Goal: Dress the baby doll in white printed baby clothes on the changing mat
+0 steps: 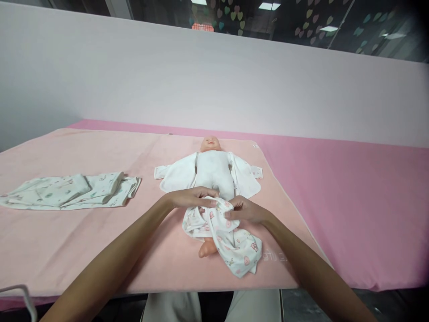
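A baby doll (214, 167) lies on its back, head away from me, with a white cloth body. An opened white baby jacket (179, 173) is spread out beneath it, its sleeves out to both sides. Over the doll's legs bunches a pair of white baby pants (234, 243) with a pink print; one bare foot (208, 247) pokes out at the lower left. My left hand (197, 197) pinches the upper left of the pants' fabric. My right hand (246, 209) grips the upper right, thumb on top. The doll's other foot is hidden.
A folded white printed cloth (70, 191) lies at the left. A peach mat (161, 268) covers part of the pink table cover (368, 201). Behind stands a white partition (214, 85). A grey curved metal bar (25, 295) shows at the lower left.
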A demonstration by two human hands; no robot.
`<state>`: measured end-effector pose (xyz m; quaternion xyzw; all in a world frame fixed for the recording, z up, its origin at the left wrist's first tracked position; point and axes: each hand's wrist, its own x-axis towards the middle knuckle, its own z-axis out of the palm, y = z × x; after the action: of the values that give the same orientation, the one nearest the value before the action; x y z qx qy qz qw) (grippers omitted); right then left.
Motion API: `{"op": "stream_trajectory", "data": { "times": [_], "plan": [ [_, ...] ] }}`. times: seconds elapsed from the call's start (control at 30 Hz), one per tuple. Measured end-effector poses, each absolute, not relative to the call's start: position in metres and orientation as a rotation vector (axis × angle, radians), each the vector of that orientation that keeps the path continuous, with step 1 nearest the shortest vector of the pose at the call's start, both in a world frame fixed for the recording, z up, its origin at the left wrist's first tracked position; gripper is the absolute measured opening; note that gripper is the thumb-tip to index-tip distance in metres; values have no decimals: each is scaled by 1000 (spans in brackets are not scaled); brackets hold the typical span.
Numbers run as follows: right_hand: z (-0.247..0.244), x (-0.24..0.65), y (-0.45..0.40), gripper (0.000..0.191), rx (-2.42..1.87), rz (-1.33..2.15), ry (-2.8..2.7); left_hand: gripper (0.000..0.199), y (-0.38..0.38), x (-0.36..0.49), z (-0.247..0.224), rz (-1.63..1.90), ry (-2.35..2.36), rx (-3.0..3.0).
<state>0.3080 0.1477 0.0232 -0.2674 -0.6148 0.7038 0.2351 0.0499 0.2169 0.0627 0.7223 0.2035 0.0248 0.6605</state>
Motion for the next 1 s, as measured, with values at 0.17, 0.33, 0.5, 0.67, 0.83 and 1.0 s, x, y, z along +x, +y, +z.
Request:
{"op": "stream_trajectory", "data": {
  "times": [0.17,0.33,0.5,0.67,0.83,1.0],
  "plan": [
    [30,306,142,35,-735,1918,-1768,45,217,42,53,107,394,1718],
    [30,303,142,31,-619,1884,-1680,42,208,45,58,128,375,1868],
    [29,300,141,32,-734,1808,-1628,38,205,44,65,169,343,1890],
    [35,307,143,35,-757,1940,-1836,30,203,41,63,222,425,1827],
    [35,314,145,34,-692,1954,-1905,29,196,48,58,241,478,1747],
    [30,307,140,39,-760,1895,-1596,33,197,47,57,241,476,1709]
  ]
}}
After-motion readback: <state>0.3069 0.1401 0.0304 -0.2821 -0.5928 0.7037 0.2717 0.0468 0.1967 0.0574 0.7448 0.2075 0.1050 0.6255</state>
